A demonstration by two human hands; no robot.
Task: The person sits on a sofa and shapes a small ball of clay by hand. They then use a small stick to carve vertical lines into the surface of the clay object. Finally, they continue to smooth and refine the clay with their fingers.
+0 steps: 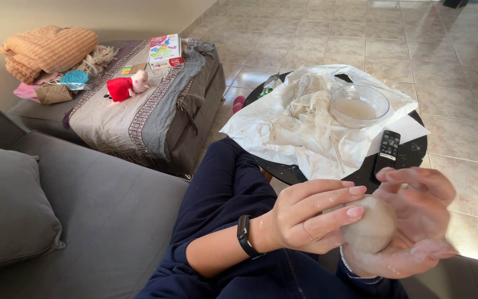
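Observation:
A round beige lump, like a ball of dough or clay (373, 226), sits between both my hands at the lower right. My left hand (305, 216) presses on its left side with fingers curled over it; a black band is on that wrist. My right hand (416, 221), blurred and smeared with pale paste, cups the ball from below and from the right. Both hands hover over my lap in dark blue clothing, just in front of a round black table (410, 155).
On the table lie crumpled white paper (300, 127), a clear glass bowl of cloudy liquid (359, 105) and a black remote (388, 147). A grey sofa with a cushion (6, 210) is at left. Beyond is a covered ottoman (139, 111) with a red plush toy (125, 87), a box and a folded blanket.

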